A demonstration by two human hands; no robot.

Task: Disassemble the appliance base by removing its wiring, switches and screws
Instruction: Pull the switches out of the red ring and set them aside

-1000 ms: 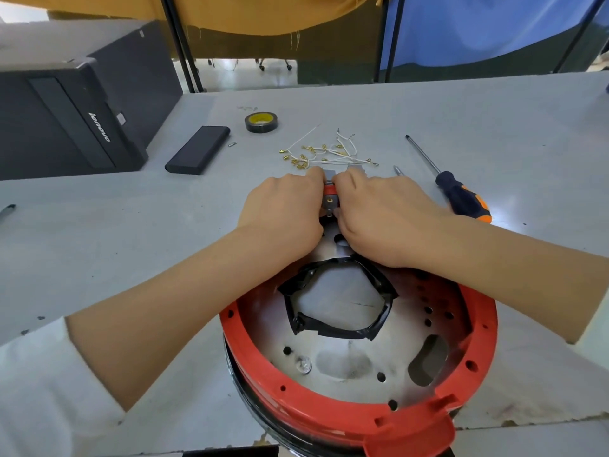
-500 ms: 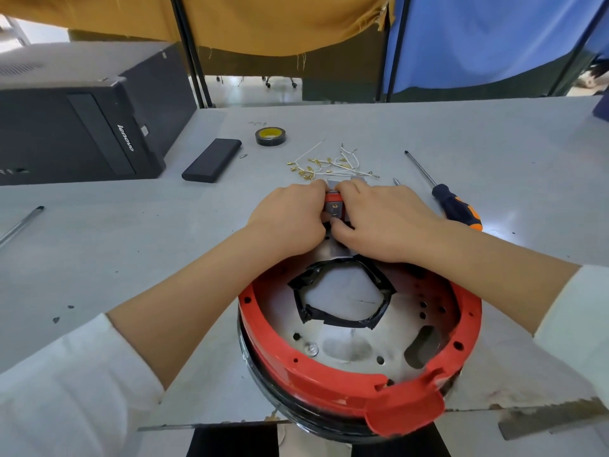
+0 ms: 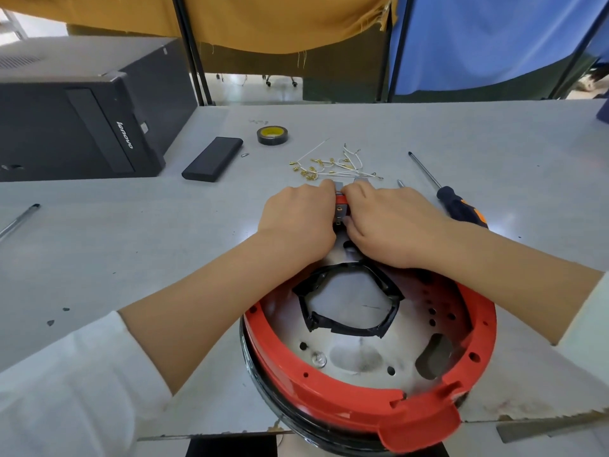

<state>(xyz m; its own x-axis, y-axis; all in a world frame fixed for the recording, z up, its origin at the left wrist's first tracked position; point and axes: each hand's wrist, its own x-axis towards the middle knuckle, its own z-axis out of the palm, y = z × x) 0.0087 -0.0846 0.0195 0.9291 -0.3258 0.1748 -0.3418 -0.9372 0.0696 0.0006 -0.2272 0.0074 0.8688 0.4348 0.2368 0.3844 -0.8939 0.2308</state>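
Note:
The round appliance base [image 3: 369,407] has a red rim and a steel floor, and it overhangs the table's near edge. A ring of black tape [image 3: 349,328] lies in its middle. At the base's far rim, my left hand [image 3: 296,222] and my right hand [image 3: 392,222] meet with fingers curled around a small red and grey switch [image 3: 341,206]. Most of the switch is hidden by my fingers. A pile of white wires with brass terminals [image 3: 333,164] lies just beyond my hands.
A screwdriver with a dark and orange handle [image 3: 461,206] lies right of my hands. A roll of black tape [image 3: 272,135], a flat black box [image 3: 212,159] and a black computer case [image 3: 79,127] are at the back left. A metal rod [image 3: 19,221] lies at far left.
My hands stay clamped on the switch at the far rim. The view has tilted up a little, so the base sits lower in frame.

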